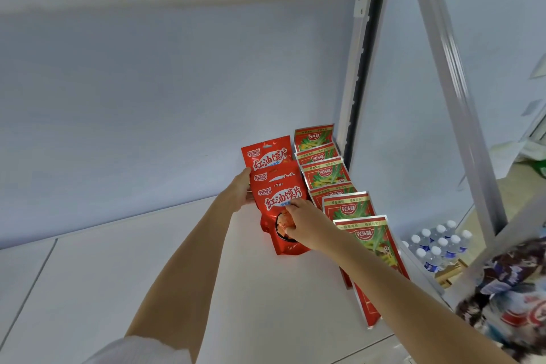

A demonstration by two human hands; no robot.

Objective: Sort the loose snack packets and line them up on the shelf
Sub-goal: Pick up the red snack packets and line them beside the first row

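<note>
Snack packets in plain red (282,201) stand in a short overlapping file on the white shelf (147,275), just left of the row of red-and-green packets (348,210) that runs along the upright post (354,83). The left hand (240,189) cups the file's left edge, fingers lightly curled; the right hand (304,226) presses the front packet's face with bent fingers. They look light, crinkly and slippery, best held by the side edges. Rear packets are mostly covered, and blurred goods at lower right are unreadable.
</note>
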